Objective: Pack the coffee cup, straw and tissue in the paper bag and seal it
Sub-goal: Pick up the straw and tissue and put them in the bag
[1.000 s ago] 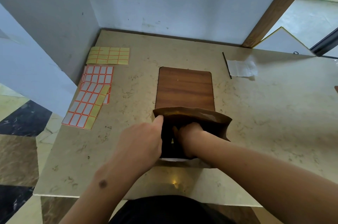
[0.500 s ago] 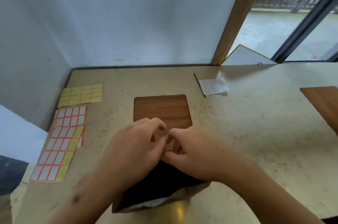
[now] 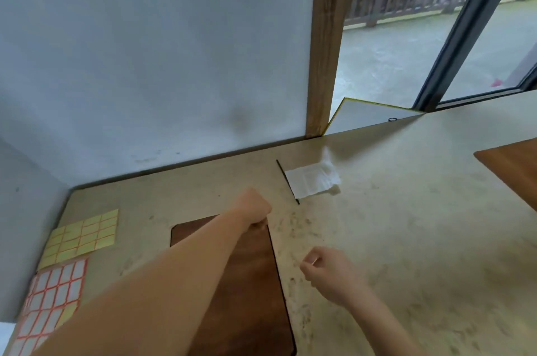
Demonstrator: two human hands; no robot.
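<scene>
- Two hands are out over the table (image 3: 406,239), and neither holds anything I can make out: the left hand (image 3: 254,207) is stretched forward, fingers curled under, just short of the straw; the right hand (image 3: 328,270) hangs nearer the person, loosely curled with thumb against forefinger.
- The straw (image 3: 287,181), thin and black, lies flat on the table with the tissue (image 3: 312,181) touching its right side.
- Its long axis runs away from the person, far end tipped slightly left, near end pointing back toward the wooden inlay (image 3: 247,283).
- My guess is that it weighs almost nothing, rolls easily and is stiff enough to lift by the near tip or the middle with a fingertip pinch.
- The tissue, right of the straw, is soft and crumpled at its far corner; it looks as if it would flutter, so pinching it together with the straw seems safest.
- Left of the inlay lie sheets of sticker labels (image 3: 81,235), yellow and red-bordered.
- The bag and cup are out of sight right now.
</scene>
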